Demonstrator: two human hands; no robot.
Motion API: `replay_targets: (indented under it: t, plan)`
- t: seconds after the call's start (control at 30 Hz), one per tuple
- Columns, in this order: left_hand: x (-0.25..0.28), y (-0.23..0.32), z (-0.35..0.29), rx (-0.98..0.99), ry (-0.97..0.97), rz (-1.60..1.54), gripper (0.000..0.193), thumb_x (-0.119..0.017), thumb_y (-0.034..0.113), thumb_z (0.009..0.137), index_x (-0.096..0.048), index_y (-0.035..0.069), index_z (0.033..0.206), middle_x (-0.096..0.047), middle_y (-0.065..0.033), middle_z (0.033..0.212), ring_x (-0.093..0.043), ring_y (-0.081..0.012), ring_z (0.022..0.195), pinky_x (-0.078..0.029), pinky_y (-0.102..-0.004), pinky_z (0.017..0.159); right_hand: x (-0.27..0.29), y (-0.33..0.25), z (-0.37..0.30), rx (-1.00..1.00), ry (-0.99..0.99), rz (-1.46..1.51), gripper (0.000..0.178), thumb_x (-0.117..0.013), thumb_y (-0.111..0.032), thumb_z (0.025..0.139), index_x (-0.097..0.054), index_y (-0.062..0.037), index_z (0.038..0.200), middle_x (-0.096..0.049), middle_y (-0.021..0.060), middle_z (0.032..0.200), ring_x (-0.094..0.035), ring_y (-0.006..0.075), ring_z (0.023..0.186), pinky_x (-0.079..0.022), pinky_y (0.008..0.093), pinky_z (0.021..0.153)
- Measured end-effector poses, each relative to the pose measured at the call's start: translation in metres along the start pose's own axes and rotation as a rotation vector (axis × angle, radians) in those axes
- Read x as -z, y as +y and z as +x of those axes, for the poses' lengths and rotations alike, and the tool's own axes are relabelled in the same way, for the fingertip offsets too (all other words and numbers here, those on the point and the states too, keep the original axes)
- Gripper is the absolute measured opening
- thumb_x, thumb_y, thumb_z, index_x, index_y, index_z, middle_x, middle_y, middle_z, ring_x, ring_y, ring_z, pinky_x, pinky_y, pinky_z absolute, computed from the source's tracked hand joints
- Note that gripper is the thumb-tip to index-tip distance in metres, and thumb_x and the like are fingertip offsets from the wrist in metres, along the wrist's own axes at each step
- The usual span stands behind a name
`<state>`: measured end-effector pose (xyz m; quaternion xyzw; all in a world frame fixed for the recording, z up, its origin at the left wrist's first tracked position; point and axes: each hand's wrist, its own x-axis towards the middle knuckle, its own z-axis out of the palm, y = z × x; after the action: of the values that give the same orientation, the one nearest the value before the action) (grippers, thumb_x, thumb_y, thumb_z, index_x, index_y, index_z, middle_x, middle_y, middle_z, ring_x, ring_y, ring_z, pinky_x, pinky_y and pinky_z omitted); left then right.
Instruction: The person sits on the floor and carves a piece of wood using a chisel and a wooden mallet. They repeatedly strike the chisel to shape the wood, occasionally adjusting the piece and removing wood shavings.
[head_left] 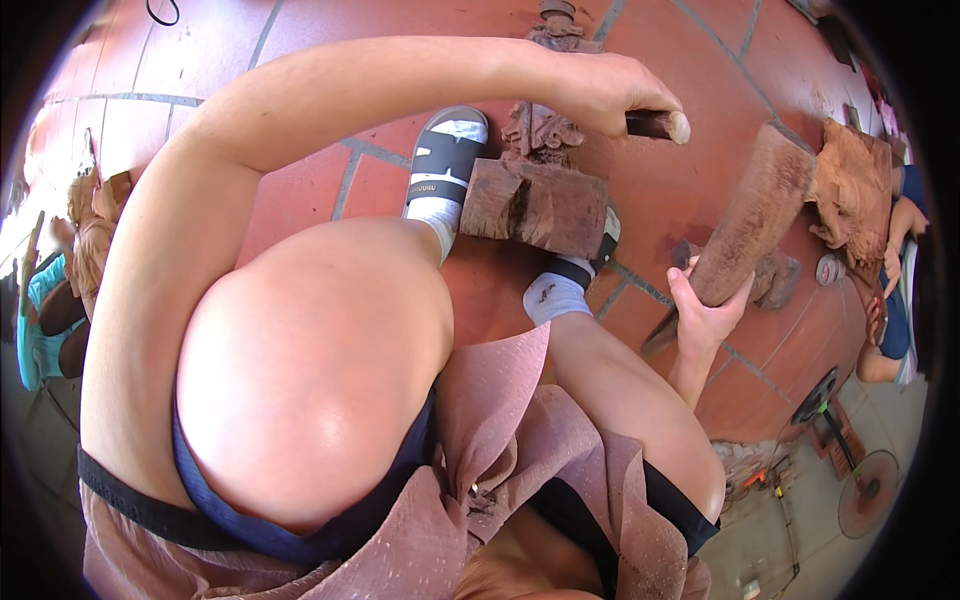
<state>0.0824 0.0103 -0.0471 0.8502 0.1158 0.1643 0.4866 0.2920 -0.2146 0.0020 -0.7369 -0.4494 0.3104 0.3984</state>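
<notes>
My left hand (625, 95), reaching across from the left, is closed around a short dark tool handle (658, 125) with a pale rounded end. The rest of that tool is hidden by the hand. In my right hand (710, 315), a thick brown wooden mallet (755, 215) tilts up and to the right, its head apart from the handle's end. Between my sandalled feet lies a carved wooden piece (535, 205). Its near end is a rough split block, and ornate carving runs away from me. Neither hand touches it.
Red tiles make up the floor (330, 185). Another carved wood block (855, 195) stands at the right beside a seated person (905, 230). A smaller wood piece (775, 280) lies behind the mallet. A standing fan (868, 490) is at lower right. Another person (50, 310) is at far left.
</notes>
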Motion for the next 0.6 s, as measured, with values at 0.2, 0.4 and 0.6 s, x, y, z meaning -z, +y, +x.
replay_targets:
  t: [0.2,0.4,0.6]
  plan:
    - [0.000,-0.001,-0.003,0.070,0.075,-0.035,0.055,-0.073,-0.005,0.066,-0.060,0.006,0.119,-0.065,-0.0116,0.105,-0.062,-0.0279,0.098,-0.049,-0.0357,0.087,0.002,0.009,0.008,0.136,0.056,-0.015,0.069,-0.078,0.000,0.068,-0.045,-0.0002,0.128,-0.060,0.0103,0.105,-0.061,0.0174,0.091,-0.052,0.0335,0.081]
    - [-0.013,-0.013,-0.003,-0.072,0.105,0.098,0.058,-0.074,-0.006,0.064,-0.060,0.006,0.119,-0.064,-0.0116,0.109,-0.062,-0.0268,0.098,-0.051,-0.0358,0.085,-0.002,-0.002,0.015,0.141,0.041,-0.435,0.075,-0.078,-0.002,0.068,-0.044,-0.0043,0.134,-0.060,0.0122,0.117,-0.060,0.0215,0.106,-0.048,0.0359,0.091]
    - [-0.002,-0.006,-0.004,0.013,0.018,0.073,0.058,-0.075,-0.006,0.065,-0.059,0.006,0.119,-0.063,-0.0111,0.105,-0.062,-0.0271,0.096,-0.050,-0.0368,0.082,-0.004,0.003,0.012,0.185,0.036,-0.426,0.077,-0.078,-0.003,0.067,-0.044,-0.0061,0.136,-0.061,0.0135,0.120,-0.060,0.0244,0.108,-0.048,0.0377,0.092]
